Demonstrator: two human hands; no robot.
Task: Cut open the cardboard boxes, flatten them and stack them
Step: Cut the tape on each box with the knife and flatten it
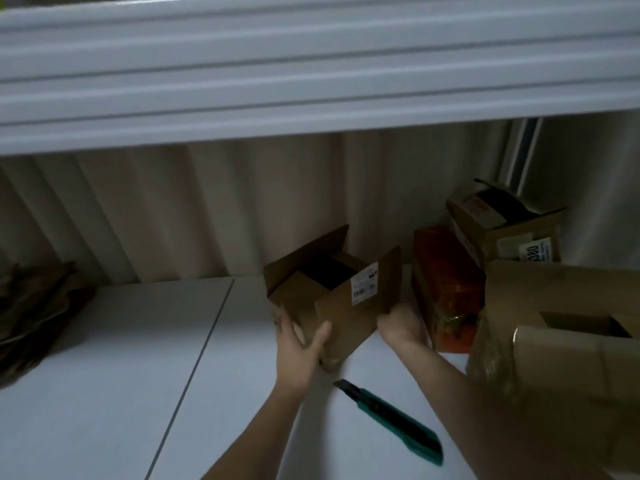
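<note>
On the white worktop (104,341), the open cardboard box (332,299) sits between both hands — light, stiff-walled, best taken by its side panels. Left hand (299,344) grips its near corner; right hand (398,323) presses its side. Green utility knife (391,420) lies just behind the wrists.

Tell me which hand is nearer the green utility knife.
Left. The left hand grips the small open box just above the green utility knife; the right hand holds the box's far side.
</note>
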